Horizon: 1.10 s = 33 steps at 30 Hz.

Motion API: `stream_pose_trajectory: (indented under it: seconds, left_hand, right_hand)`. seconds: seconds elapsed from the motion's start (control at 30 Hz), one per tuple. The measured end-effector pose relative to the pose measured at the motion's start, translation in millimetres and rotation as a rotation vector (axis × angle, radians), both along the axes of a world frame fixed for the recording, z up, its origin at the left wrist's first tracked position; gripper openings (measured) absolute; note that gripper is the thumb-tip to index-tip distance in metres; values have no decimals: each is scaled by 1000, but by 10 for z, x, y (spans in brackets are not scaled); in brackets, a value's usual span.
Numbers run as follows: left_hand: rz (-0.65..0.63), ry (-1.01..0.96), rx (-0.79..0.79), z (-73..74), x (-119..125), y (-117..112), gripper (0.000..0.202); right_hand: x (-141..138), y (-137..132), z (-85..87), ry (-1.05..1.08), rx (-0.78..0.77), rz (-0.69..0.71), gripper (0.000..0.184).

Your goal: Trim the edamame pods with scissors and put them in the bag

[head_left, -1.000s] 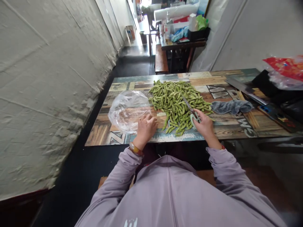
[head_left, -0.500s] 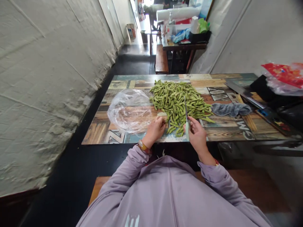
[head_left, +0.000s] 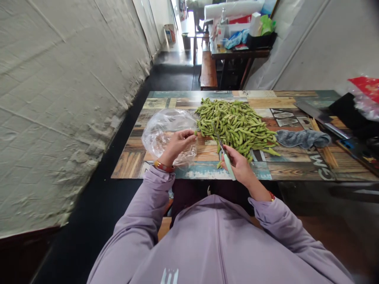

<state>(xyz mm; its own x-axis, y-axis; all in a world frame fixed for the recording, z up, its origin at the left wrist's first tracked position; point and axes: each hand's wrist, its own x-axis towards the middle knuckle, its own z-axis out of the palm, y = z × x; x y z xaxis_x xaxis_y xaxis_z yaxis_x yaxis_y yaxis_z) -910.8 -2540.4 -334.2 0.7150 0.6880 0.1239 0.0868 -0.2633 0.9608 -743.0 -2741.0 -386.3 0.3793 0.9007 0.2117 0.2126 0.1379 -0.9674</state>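
A heap of green soybean pods (head_left: 233,122) lies across the middle of the table. My right hand (head_left: 240,167) is closed round a pair of scissors (head_left: 227,161) with pale green handles. Their blades point away from me over the near left part of the heap. My left hand (head_left: 177,145) is raised above the right side of a clear plastic bag (head_left: 158,122), which lies open on the table. Between its pinched thumb and fingers a small green bit of a soybean pod (head_left: 195,133) shows; most of it is hidden.
The table (head_left: 130,163) has a patchwork wood pattern. On the right lie a grey cloth (head_left: 303,138), a cleaver (head_left: 315,112) and a red-and-clear plastic package (head_left: 367,94). Beyond stand a bench (head_left: 209,71) and another table with a bottle (head_left: 221,29) and boxes.
My left hand has moved forward and left, from the front of the heap to over the bag. The scissors in my right hand now tilt further left. The view has shifted slightly.
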Motion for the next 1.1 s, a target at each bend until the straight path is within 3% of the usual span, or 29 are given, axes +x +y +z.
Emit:
stream_pose_trajectory:
  seconds: [0.17, 0.3, 0.43, 0.63, 1.1]
  left_hand:
    - [1, -32, -87, -277, 65, 27, 27]
    - [-83, 44, -69, -282, 70, -27, 26]
    - [-98, 66, 10, -239, 35, -58, 26]
    - [-216, 48, 28, -230, 16, -100, 28]
    - [-235, 55, -46, -245, -9, -118, 30]
  right_hand:
    - [70, 79, 15, -427, -43, -93, 56]
    - [108, 91, 39, -588, -102, -133, 43]
    - [81, 36, 90, -700, -193, -97, 42]
    - [-9, 0, 145, -723, -197, -78, 42]
    - [-92, 25, 127, -713, -158, -74, 44]
